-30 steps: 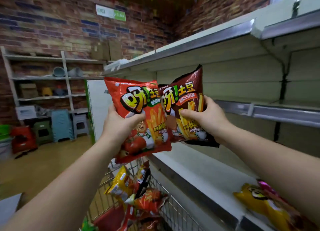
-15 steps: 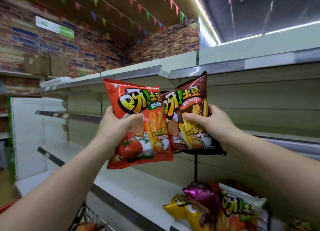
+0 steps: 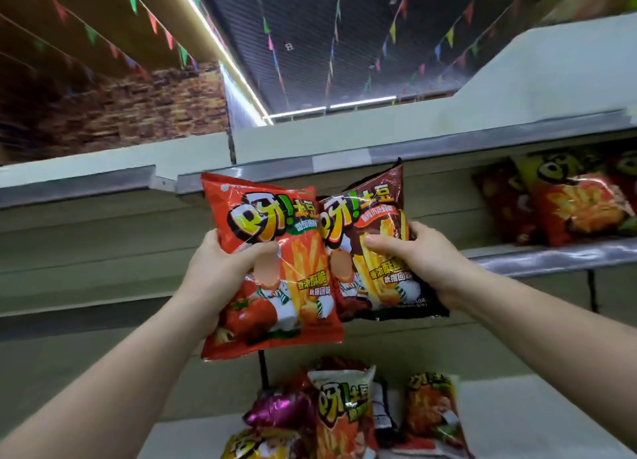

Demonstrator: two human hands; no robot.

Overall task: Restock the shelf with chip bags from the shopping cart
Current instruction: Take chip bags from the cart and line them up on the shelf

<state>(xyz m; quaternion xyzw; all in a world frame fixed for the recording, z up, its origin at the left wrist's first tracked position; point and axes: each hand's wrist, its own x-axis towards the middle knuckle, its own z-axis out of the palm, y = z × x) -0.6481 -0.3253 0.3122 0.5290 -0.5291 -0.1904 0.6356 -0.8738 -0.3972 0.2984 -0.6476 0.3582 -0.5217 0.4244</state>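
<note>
1. Currently both hands are raised in front of the shelving, each carrying one chip bag; the step in hand is judged to be the carry from cart to shelf, just short of placement.
2. Left hand grips the red bag at its left edge, thumb across the front, fingers behind.
3. Right hand grips the brown bag at its right side, thumb on the front face.
4. Both bags are upright, faces toward the camera, side by side; the red bag's right edge overlaps the brown bag's left edge. Neither touches any shelf.
5. Middle shelf, to the right behind the brown bag, carries stocked bags leaning against the back panel; the stretch behind the hands shows no bags.
6. Lower shelf holds a loose cluster of bags, some upright, some lying.
7. Cart is not in view, so the remaining stock cannot be told.
8. Next move, as judged: push the bags forward under the top shelf lip and stand them on the middle shelf beside the stocked bags.
9. Risk, as judged: the bags are slick and puffy; released upright without back support, they may topple.
</note>
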